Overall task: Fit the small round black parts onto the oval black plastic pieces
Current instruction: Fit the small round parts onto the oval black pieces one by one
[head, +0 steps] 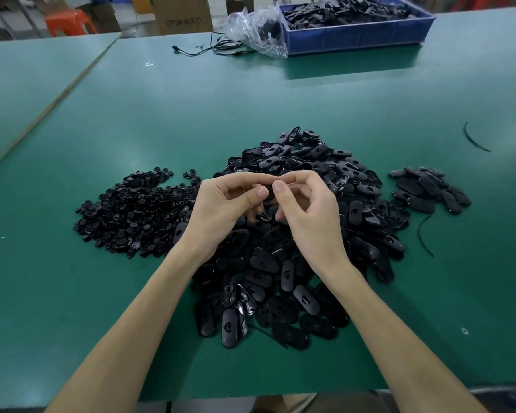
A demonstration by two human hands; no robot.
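Black oval piece (265, 201) pinched between left hand (221, 210) and right hand (307, 210), both gripping it above the oval pile (295, 234).

Lots of small round black parts (134, 210) lie in a flat heap on the left. A big pile of oval black pieces (295, 234) sits in the middle, shiny and jumbled. A smaller bunch of ovals (429, 189) lies to the right, apart.

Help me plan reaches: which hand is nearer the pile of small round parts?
Left. The left hand sits at the round parts pile's right edge; the right hand is farther right.
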